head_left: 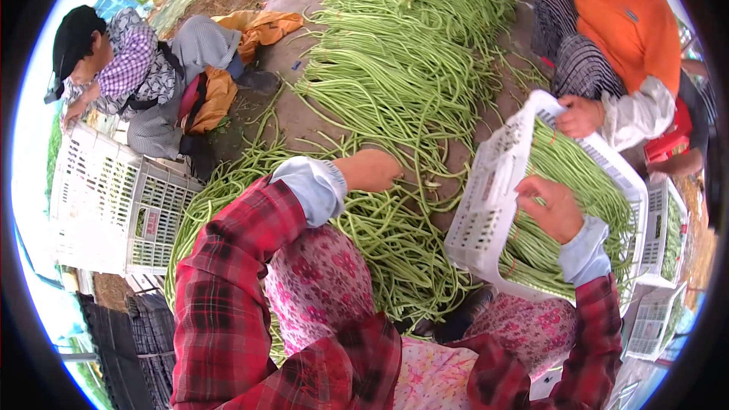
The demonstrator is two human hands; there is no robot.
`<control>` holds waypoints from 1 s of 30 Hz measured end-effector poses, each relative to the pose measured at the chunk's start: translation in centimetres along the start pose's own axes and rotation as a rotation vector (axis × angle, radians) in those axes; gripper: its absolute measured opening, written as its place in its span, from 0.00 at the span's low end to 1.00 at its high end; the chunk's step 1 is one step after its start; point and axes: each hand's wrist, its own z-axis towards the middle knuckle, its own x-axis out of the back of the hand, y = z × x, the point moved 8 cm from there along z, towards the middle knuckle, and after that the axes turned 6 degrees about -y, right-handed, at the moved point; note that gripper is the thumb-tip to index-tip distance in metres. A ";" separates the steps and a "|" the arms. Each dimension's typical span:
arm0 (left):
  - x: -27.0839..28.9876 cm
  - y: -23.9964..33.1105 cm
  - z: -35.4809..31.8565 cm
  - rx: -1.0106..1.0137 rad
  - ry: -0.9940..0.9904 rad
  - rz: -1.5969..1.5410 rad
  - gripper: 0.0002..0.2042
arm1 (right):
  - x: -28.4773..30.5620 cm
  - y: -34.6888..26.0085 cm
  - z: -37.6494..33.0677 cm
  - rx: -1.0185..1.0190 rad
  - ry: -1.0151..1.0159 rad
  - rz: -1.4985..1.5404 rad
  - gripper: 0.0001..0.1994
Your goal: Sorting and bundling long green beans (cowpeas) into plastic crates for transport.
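Note:
My left hand (370, 170) hovers low over a loose heap of long green beans (402, 247), its fingers curled in; whatever they hold, if anything, is hidden. A white plastic crate (486, 205) tilts in front of me on the right. Bundled long beans (569, 182) fill it, with thin reddish ties on some. My right hand (553, 207) reaches over these bundles, its bent fingers and thumb at the crate's left rim. At the far rim, the hand of a co-worker (580, 117) in an orange top holds the same crate.
A long pile of green beans (410, 68) stretches away along the ground. To the left, a person (121, 68) in a dark cap sits beside a white crate (99, 197). Orange cloth (262, 30) lies behind. More crates (659, 319) stand at the right edge.

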 end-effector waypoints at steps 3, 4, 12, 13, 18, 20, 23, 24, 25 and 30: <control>-3.5 -10.7 -2.7 0.265 0.026 -0.055 0.10 | -4.5 -4.1 2.8 0.274 -0.128 -0.390 0.07; -4.5 -13.1 -3.2 0.271 0.030 -0.067 0.10 | -5.2 -4.2 3.2 0.280 -0.140 -0.395 0.07; -5.6 -32.3 -4.2 0.717 0.325 -0.087 0.11 | -6.9 -2.6 6.3 0.000 -0.001 -0.423 0.03; -5.6 -34.0 -4.0 0.733 0.375 -0.061 0.10 | -6.7 -2.7 6.5 -0.007 0.033 -0.426 0.04; -5.8 -39.9 -2.3 0.669 0.498 0.122 0.24 | -6.5 -2.4 6.7 -0.056 0.044 -0.433 0.06; -5.5 -41.7 -1.5 0.725 0.476 0.142 0.26 | -6.7 -2.3 6.7 -0.064 0.013 -0.466 0.05; -5.2 -42.8 -0.5 0.695 0.351 0.074 0.28 | -7.0 -2.2 7.0 -0.110 -0.026 -0.494 0.04; -4.9 -42.4 -0.4 0.674 0.340 0.127 0.29 | -7.1 -2.1 7.0 -0.128 -0.037 -0.491 0.04; -4.3 -42.5 -0.5 0.691 0.370 0.132 0.27 | -7.0 -2.3 7.1 -0.123 -0.033 -0.497 0.04; -4.7 -42.0 -0.9 0.701 0.241 0.291 0.21 | -7.3 -2.4 7.2 -0.086 -0.016 -0.576 0.05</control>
